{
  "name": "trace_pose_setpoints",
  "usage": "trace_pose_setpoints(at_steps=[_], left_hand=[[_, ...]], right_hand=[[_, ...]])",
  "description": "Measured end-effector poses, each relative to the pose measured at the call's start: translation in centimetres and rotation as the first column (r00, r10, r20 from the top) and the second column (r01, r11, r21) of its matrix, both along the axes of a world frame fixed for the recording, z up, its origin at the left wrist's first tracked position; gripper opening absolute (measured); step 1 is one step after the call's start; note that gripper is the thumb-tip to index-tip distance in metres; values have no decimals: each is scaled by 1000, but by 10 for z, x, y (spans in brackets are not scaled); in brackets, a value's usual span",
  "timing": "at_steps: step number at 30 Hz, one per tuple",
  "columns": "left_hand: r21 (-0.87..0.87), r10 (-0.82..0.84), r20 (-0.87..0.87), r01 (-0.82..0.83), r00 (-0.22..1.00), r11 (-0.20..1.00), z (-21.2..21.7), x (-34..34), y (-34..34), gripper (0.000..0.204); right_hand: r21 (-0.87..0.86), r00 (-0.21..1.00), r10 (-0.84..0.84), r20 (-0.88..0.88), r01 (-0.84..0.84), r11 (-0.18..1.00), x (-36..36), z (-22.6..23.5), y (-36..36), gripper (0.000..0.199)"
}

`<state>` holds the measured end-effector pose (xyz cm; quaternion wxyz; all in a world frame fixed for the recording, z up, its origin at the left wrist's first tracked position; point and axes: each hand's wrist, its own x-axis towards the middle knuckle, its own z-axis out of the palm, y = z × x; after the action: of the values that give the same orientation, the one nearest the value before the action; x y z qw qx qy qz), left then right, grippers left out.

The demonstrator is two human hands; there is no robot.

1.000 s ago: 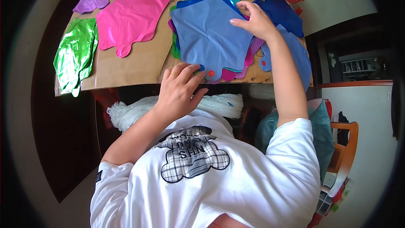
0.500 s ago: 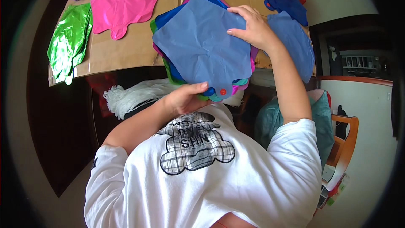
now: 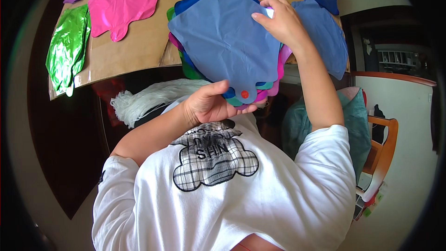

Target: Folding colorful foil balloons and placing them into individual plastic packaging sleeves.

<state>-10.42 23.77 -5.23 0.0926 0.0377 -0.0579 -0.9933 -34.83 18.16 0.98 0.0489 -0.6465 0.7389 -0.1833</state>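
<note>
From the head camera, we are looking down on a stack of thin, flat foil pieces (image 3: 227,37), which is jutting past the near edge of a cardboard-covered bench (image 3: 134,49) toward the wearer's chest. We are seeing a matte, faintly creased blue-grey sheet lying on top, four-cornered with a rounded tab and a red dot, while darker blue, green, purple and pink edges are fanning out beneath it. On the bench's left, a crinkled, mirror-bright green foil (image 3: 67,49) and a smooth pink foil (image 3: 127,2) are lying apart from the stack; on its right, another blue-grey sheet (image 3: 320,32) is lying beyond the forearm. Below the edge, a bundle of fine white strands (image 3: 144,100) is showing.

Of the two hands, we are finding the left hand (image 3: 209,104) turned palm up, thumb raised and well apart from the fingers, its open cup touching the stack's lower edge. The right hand (image 3: 284,22) is reaching over from the right, wrist bent, thumb and forefinger parted at the upper right edge; we are unable to tell whether it is gripping. The tab is pointing toward the chest, and the stack's long axis is running away from the body, its near end slanting slightly right.
</note>
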Motion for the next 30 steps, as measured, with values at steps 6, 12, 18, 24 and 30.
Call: trace_pose_setpoints(at_steps=[6,12,18,24,30], left_hand=[[56,0,283,-16,959,998,-12,0,-2,63],[106,-30,67,23,997,994,6,6,-4,70],[-11,1,411,4,911,1000,1,10,-9,26],[5,-61,373,63,926,998,12,26,-21,39],[-121,-23,413,80,911,989,8,24,-25,47]], right_hand=[[24,999,34,-7,-34,999,-5,0,-1,53],[107,997,10,-75,-2,994,1,10,-7,53],[-57,976,-12,-217,0,998,-4,20,2,47],[-43,845,530,70,-528,848,21,68,74,42],[-39,798,600,-49,-602,798,60,22,120,51]])
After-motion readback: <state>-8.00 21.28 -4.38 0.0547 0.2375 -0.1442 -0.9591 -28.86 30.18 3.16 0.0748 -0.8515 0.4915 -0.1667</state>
